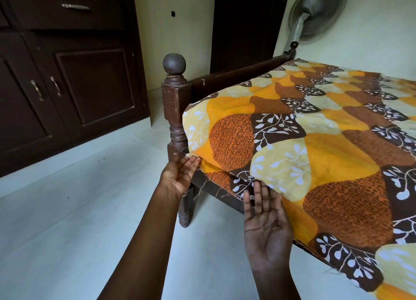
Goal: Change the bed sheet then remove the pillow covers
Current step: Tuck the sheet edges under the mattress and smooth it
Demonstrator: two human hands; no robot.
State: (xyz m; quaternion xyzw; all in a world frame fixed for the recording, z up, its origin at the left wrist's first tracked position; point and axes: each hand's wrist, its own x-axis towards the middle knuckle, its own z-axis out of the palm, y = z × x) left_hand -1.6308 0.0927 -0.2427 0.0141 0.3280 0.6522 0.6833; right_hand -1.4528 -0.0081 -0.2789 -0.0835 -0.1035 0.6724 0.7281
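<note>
At nine o'clock, past the dark cabinet (pixel 67 74), the bedpost (pixel 175 110) is standing upright. The left hand (pixel 180 173) is reaching palm-up, fingers loosely extended, tips seemingly touching a corner of the bed sheet (pixel 315 142). At five o'clock from it, the right hand (pixel 265 223) is hovering palm-up, straight fingertips meeting the hanging hem. The bed sheet is spreading smooth from centre toward three o'clock
</note>
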